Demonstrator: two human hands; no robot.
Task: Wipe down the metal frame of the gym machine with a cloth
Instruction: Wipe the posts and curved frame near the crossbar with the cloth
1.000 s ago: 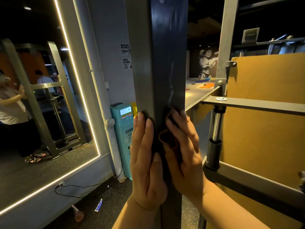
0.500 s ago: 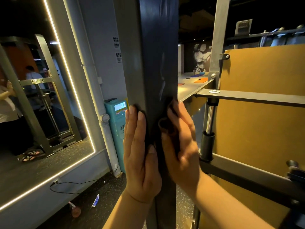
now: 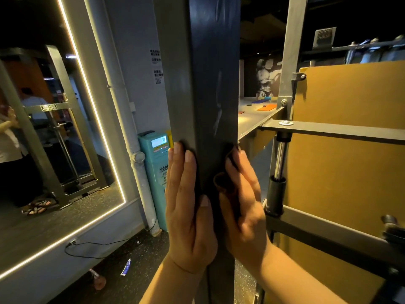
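Observation:
A dark upright post of the gym machine's metal frame point(image 3: 210, 88) fills the middle of the view. A dark cloth point(image 3: 226, 186) is wrapped round the post at hand height. My left hand point(image 3: 186, 207) lies flat on the post's left face, fingers straight and pointing up, pressing the cloth's edge. My right hand point(image 3: 245, 211) presses the cloth against the post's right edge, fingers fairly straight. Most of the cloth is hidden under the two hands.
To the right are a grey cross bar point(image 3: 341, 130), a chrome piston rod point(image 3: 279, 159), a lower bar point(image 3: 328, 229) and an orange-brown panel point(image 3: 350, 176). On the left are a lit mirror point(image 3: 54, 128), a teal machine point(image 3: 156, 172), and a cable point(image 3: 98, 244) and litter on the floor.
My right hand has slid from the post's front face toward its right edge with the cloth. My left hand keeps its flat press. The view shifted slightly.

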